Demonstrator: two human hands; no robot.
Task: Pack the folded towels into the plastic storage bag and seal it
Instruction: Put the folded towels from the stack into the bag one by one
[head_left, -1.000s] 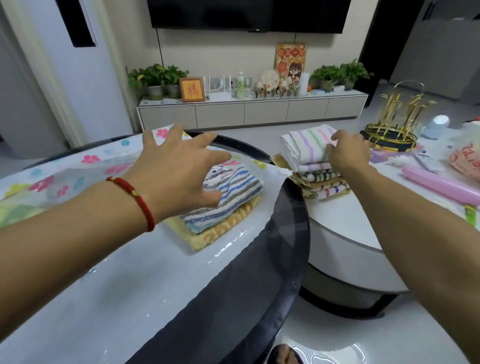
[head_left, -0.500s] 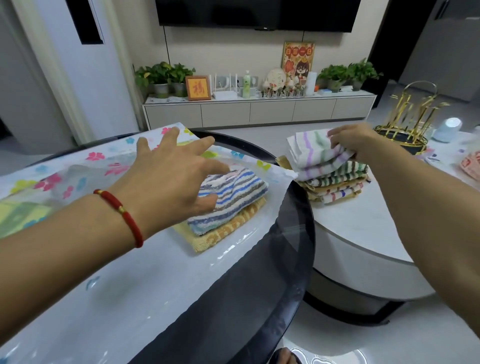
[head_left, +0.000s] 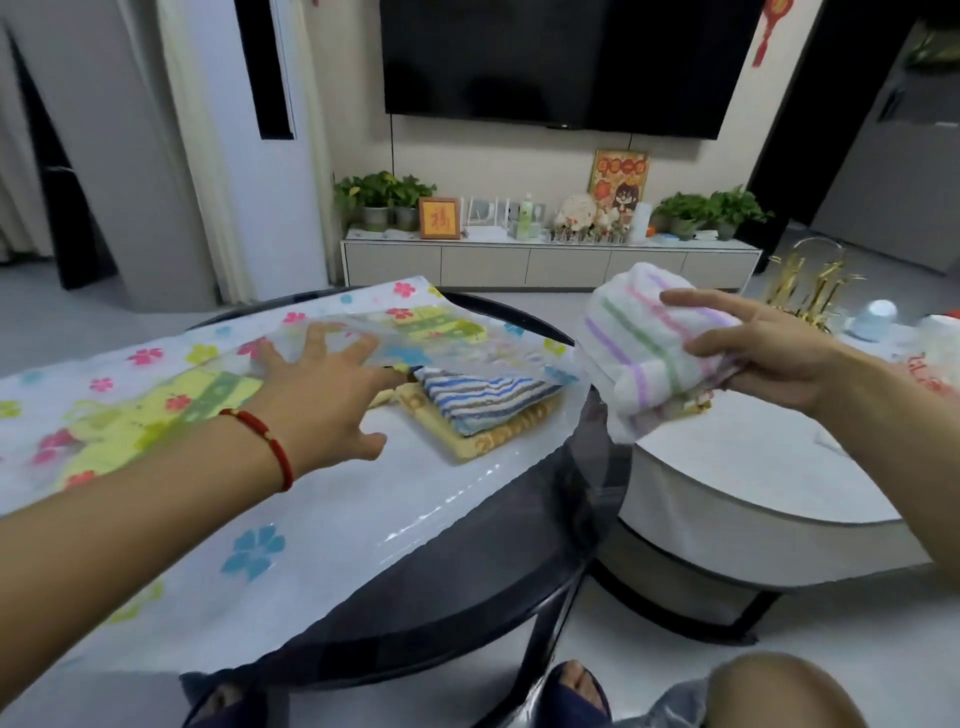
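Now that the right hand has lifted the striped towel off its pile, the left hand, fingers spread, raises the bag flap; insertion likely comes next.

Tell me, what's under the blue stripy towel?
A yellow patterned towel lies under the blue striped towel, inside the flowery plastic bag. Its middle is covered, so anything between them stays hidden.

Glossy plastic bag, seemingly terry towel
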